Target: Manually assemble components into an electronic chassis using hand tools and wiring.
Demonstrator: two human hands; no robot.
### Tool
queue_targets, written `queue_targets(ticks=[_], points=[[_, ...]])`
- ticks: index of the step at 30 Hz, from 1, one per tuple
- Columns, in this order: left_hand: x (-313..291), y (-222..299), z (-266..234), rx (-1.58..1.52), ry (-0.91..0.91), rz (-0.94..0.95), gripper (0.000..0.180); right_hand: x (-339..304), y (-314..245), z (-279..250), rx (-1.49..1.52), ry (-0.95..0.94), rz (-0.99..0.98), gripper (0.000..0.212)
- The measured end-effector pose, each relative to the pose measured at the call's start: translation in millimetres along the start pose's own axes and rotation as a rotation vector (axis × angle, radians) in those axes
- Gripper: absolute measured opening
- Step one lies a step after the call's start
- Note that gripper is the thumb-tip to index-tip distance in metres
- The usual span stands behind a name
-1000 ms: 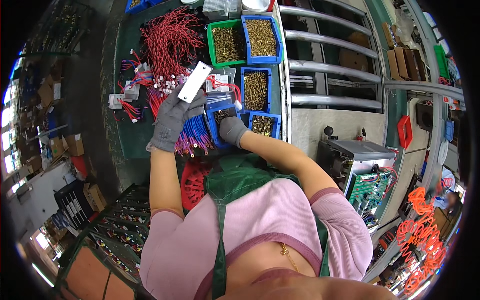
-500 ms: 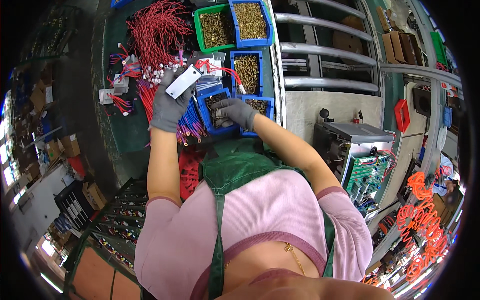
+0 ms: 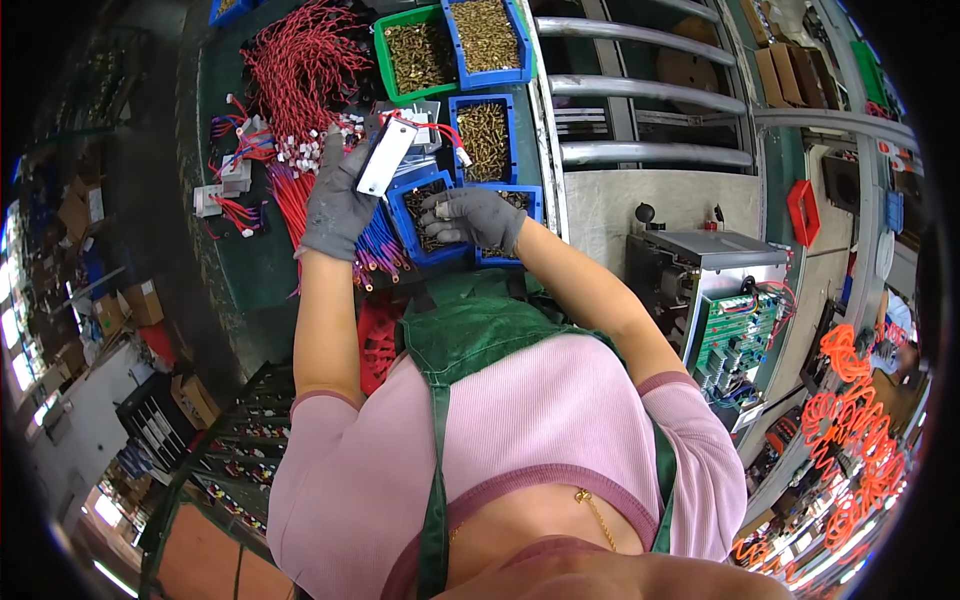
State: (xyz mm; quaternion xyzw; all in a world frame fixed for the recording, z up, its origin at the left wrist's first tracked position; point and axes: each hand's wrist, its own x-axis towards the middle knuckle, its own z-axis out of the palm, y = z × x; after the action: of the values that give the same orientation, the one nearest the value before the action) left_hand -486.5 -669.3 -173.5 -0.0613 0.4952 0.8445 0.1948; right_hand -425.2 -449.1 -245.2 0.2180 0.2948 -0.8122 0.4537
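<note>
My left hand (image 3: 335, 212), in a grey glove, grips a flat white rectangular metal part (image 3: 388, 160) with small holes near its ends. Red wires (image 3: 432, 126) ending in a white connector (image 3: 463, 157) run beside its upper end. My right hand (image 3: 484, 218), gloved too, is over a blue bin (image 3: 401, 226) of dark screws, its fingers curled down at the contents. What those fingertips hold is hidden. Another blue bin (image 3: 537, 208) of screws lies partly under that hand.
Farther off are a blue bin (image 3: 513, 135) and a green bin (image 3: 383, 60) of brass-coloured screws. Twisted red wires (image 3: 300, 65) and blue-purple cables (image 3: 380, 245) lie at left. A metal roller rack (image 3: 650, 88) and an opened unit with a green circuit board (image 3: 735, 325) stand at right.
The white part in my left hand has tilted more upright and shifted slightly right. My right hand stays at the screw bin, its fingers bent differently.
</note>
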Motion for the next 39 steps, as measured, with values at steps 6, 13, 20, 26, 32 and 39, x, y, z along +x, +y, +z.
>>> queue_targets(ticks=[6, 13, 20, 26, 32, 39], points=[[-3, 15, 37, -0.047, 0.255, 0.012, 0.08, -21, -11, 16, -0.767, 0.315, -0.233, 0.017], [3, 3, 30, -0.104, 0.264, -0.063, 0.038, 34, 37, 35, -2.439, 0.103, -0.375, 0.018], [10, -12, 19, -0.55, 0.075, -0.355, 0.035, 39, 38, 21, -2.308, 0.14, -0.57, 0.018], [19, -23, -1, -0.841, -0.195, -0.347, 0.053, 15, 53, 31, -1.866, 0.208, -0.708, 0.018], [13, 1, 14, -0.661, -0.354, -0.252, 0.058, -8, 38, 29, -1.405, 0.111, -0.674, 0.027], [-27, 59, 104, 0.236, -0.434, 0.361, 0.045, -230, 35, 25, -1.145, 0.551, -0.982, 0.027]])
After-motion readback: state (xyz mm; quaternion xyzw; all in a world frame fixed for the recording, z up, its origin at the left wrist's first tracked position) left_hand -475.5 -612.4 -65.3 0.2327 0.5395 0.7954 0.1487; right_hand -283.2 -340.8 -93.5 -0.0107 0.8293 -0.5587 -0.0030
